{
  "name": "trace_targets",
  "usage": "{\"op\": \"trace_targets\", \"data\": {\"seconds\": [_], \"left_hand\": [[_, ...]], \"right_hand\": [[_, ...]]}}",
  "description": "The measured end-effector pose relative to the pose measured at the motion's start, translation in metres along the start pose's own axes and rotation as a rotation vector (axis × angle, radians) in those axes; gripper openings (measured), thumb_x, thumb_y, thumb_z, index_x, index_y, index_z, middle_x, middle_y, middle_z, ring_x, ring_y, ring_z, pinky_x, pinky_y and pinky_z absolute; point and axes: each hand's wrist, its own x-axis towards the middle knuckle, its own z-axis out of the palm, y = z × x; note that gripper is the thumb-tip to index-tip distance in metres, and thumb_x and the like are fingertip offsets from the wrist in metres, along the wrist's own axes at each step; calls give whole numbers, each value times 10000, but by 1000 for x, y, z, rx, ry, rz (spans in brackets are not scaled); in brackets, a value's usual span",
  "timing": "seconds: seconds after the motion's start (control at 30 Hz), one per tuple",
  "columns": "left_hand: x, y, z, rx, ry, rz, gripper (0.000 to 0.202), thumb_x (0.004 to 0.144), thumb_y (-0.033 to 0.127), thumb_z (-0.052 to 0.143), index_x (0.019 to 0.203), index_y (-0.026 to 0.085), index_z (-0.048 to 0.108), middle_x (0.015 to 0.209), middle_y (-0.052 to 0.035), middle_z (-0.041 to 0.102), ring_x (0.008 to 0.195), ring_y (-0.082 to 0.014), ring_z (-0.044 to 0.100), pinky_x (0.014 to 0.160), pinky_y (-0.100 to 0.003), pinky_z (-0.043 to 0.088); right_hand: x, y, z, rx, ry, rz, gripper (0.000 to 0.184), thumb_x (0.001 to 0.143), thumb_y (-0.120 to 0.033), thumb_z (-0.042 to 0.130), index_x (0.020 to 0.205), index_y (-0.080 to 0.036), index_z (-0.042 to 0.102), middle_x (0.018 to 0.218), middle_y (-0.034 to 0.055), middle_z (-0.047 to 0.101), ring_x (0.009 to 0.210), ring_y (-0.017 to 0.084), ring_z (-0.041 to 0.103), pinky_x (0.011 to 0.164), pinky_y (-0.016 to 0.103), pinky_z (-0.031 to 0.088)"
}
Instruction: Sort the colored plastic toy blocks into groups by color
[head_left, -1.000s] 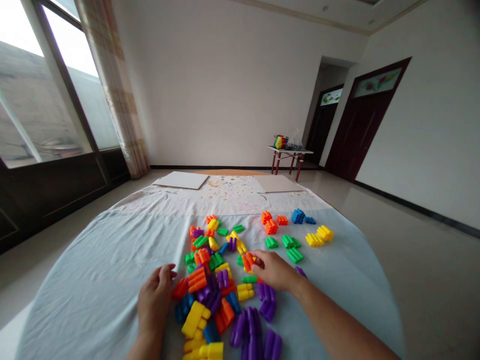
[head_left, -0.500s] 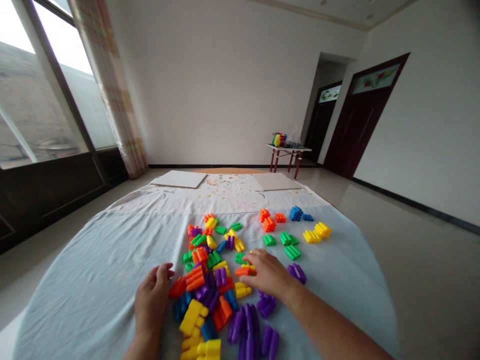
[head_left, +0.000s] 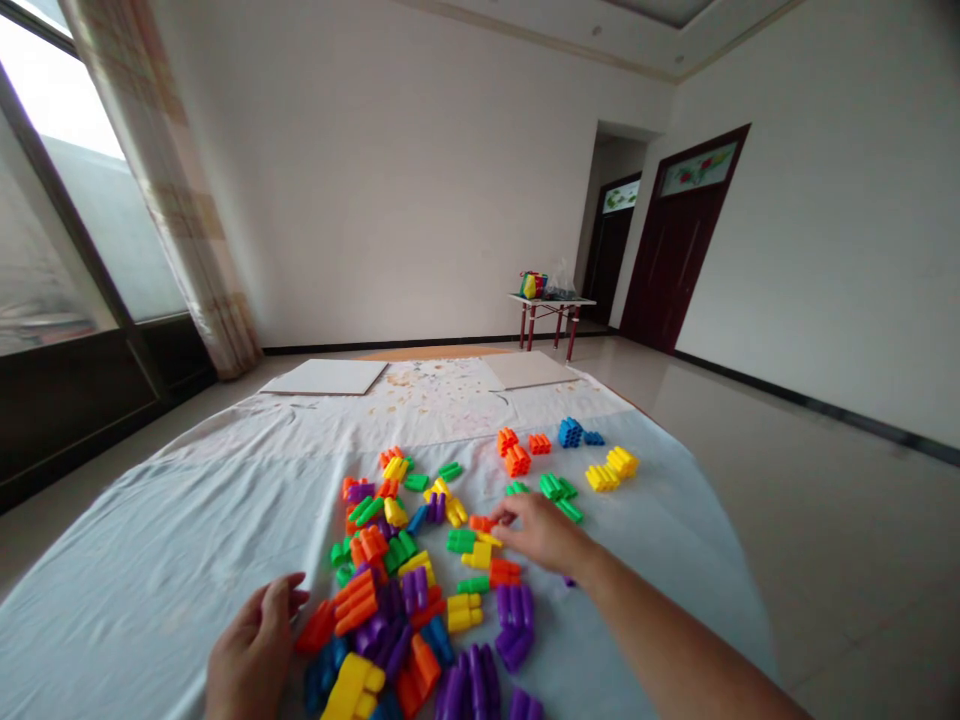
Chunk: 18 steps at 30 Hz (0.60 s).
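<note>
Evidently the right hand [head_left: 521, 525], just right of the frame's centre and below it, has its thumb and fingertips pinched on an orange block [head_left: 481, 523]. The left hand [head_left: 255, 640], at the lower left of the frame, is relaxed and open with its fingers lightly curled, near a flat orange piece [head_left: 316, 627]. Close to the right fingertips lie a green block [head_left: 461, 541] and a yellow block [head_left: 478, 555]. Between the hands a mixed heap [head_left: 390, 610] of orange, purple, blue, green and yellow pieces runs down to the bottom edge; purple blocks [head_left: 514, 625] lie right of it. Beyond the right hand, blocks stand sorted by colour: orange cluster [head_left: 517, 460], blue cluster [head_left: 570, 432], yellow cluster [head_left: 612, 470] and green cluster [head_left: 559, 487]. All rest on the cloth-covered counter [head_left: 187, 540], with two flat boards [head_left: 326, 377] at its far end, left and right of the frame's middle.
</note>
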Motion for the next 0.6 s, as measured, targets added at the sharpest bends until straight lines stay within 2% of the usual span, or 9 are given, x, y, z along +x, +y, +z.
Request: {"op": "trace_targets", "data": {"seconds": [0.1,0.23,0.4,0.6], "left_hand": [[-1,3,0,-19,-1,-14,449,622,564,441,798,214,662,704,-20,683,748,-228,637,603,-283,484],[-3,8,0,-34,-6,-57,448,587,564,440,777,217,651,677,-13,675,697,-226,633,576,-288,483],[1,2,1,-11,-25,-88,484,581,584,433,818,223,652,715,-12,685,746,-235,641,585,-289,485],[8,-9,2,-31,-40,-101,501,599,605,442,846,224,653,734,-15,692,730,-236,648,564,-293,489]], "right_hand": [[16,33,-30,-31,184,126,157,804,-269,581,890,-176,673,870,44,697,815,162,628,732,247,459],[39,78,-52,-216,237,351,132,795,-258,590,859,-185,680,839,47,693,794,172,621,696,255,457],[59,111,-45,-298,195,475,99,755,-240,619,763,-167,686,779,65,690,719,177,612,609,255,420],[72,126,-33,-353,140,557,70,700,-254,661,713,-194,695,807,71,700,783,212,622,638,276,403]]}}
